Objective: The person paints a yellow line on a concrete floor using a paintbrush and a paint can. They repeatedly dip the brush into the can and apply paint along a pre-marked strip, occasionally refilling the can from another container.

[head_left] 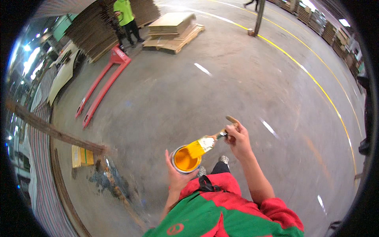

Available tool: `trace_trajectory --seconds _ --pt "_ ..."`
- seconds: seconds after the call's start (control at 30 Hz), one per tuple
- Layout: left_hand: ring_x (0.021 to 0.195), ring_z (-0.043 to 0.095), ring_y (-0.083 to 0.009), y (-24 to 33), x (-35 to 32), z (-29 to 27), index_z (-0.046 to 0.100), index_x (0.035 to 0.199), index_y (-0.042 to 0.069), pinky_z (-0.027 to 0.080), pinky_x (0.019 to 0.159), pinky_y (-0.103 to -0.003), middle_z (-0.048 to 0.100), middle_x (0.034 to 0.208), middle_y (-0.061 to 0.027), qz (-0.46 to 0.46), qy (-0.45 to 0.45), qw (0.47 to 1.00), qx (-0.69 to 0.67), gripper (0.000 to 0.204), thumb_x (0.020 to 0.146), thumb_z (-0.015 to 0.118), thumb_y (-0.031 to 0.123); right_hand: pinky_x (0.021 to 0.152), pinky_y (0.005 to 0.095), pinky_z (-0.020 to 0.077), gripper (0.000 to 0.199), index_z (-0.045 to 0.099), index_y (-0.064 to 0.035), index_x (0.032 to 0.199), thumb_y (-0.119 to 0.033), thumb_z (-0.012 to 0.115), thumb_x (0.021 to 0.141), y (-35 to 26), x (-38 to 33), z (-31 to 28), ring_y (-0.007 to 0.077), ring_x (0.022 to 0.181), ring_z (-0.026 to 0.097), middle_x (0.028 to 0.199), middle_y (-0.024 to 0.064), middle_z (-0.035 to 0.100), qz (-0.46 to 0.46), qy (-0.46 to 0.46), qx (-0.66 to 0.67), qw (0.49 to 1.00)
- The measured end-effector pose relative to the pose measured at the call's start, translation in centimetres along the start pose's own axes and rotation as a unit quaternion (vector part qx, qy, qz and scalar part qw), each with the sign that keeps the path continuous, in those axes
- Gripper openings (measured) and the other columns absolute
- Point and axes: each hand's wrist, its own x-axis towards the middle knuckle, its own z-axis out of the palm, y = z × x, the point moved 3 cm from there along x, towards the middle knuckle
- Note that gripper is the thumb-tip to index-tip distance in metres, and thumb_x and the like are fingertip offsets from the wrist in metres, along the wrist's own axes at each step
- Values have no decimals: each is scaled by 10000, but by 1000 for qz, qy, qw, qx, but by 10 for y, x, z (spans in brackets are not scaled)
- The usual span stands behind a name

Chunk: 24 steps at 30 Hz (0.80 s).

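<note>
Presently, in the head view, an open round can (181,172) of orange-yellow paint (185,160) is being held above the concrete floor (221,93) by the left hand (179,178), with its fingers being curled round the can's side. A wide paintbrush (207,143) is being gripped by the right hand (239,144), to the right of the can and slightly beyond it, with the fingers being closed about the handle. The brush is being held at a slant, its yellow-coated bristles (194,149) being poised over the can's right rim; whether the rim is being touched cannot be told. Nearer the wearer than the can, red and green clothing (197,205) is being worn. Well left of the can, a yellow box (81,157) is being supported by the floor, which is being marked between the two by a dark stain (103,178). Beyond the can and leftward, a red pallet jack (119,57) is being seen. Farther beyond the can, flat boards (171,23) are being borne by a wooden pallet (189,38).
</note>
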Motion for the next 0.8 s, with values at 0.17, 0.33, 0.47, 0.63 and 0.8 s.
trace_trajectory --seconds 0.17,0.33,0.47,0.63,0.8 --pt "1303 493 -306 2 1 13 20 1541 9 363 1132 -441 451 1405 -178 -4 -41 999 -21 1334 608 955 192 535 234 418 468 507 25 1368 -101 641 938 6 -19 -27 56 593 476 763 -25 537 -11 41 34 999" --pt "1298 506 -313 11 1 16 39 1531 -2 366 1130 -446 481 1391 -187 13 -46 999 -24 1306 625 950 226 533 212 442 405 536 19 1343 -90 605 959 8 -27 -31 62 593 531 795 -1 605 -1 51 44 998" --pt "1299 507 -319 15 -6 15 49 1527 -4 363 1132 -448 486 1389 -191 24 -33 999 -22 1298 621 950 224 554 221 475 406 532 19 1341 -87 615 958 8 -28 -31 37 615 546 782 -20 596 1 5 53 999" --pt "1314 489 -325 6 -20 16 20 1533 -1 342 1145 -450 486 1390 -195 -9 -10 999 -38 1333 606 956 206 536 208 458 450 519 30 1355 -81 638 935 5 -24 -17 51 623 557 792 -5 609 27 -2 34 999" --pt "1302 492 -331 -12 -24 8 -33 1544 14 335 1147 -454 448 1409 -195 8 38 999 31 1394 588 963 209 593 227 445 646 371 30 1480 -99 671 923 -1 21 63 70 697 535 823 -7 530 57 -149 -34 987"
